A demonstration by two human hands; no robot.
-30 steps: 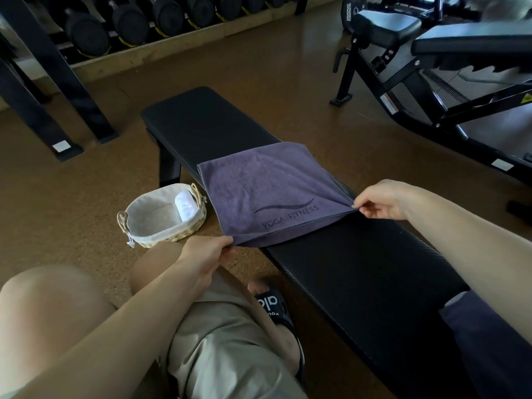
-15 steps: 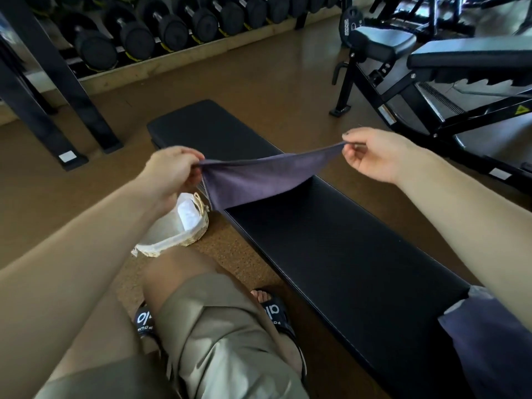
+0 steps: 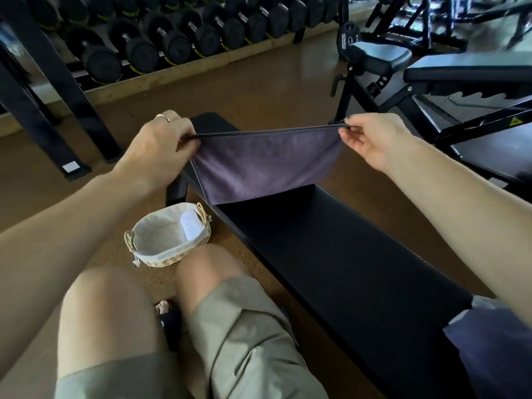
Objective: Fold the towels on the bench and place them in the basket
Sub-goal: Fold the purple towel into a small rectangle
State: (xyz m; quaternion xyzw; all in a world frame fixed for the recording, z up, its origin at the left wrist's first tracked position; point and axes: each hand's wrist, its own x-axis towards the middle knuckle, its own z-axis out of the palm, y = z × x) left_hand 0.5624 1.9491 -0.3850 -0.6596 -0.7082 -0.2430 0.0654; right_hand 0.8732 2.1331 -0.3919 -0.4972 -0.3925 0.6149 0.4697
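A purple towel [image 3: 259, 165] hangs stretched in the air above the far half of the black bench [image 3: 331, 254]. My left hand [image 3: 161, 148] grips its top left corner and my right hand [image 3: 371, 136] pinches its top right corner. The towel's lower edge droops to the bench top. A wicker basket [image 3: 161, 259] with a pale cloth liner stands on the floor left of the bench, with a white folded towel [image 3: 190, 224] inside it. Another purple towel [image 3: 495, 347] lies at the bench's near right end, partly under my right forearm.
My knees in olive shorts fill the lower left, next to the basket. A dumbbell rack [image 3: 172, 38] runs along the back, with a black frame post [image 3: 57, 90] at the left. An adjustable bench [image 3: 449, 79] stands at the right on the brown floor.
Both hands lifted the near corners of the towel off the bench and carried them up and away, so the towel now hangs between them instead of lying flat.
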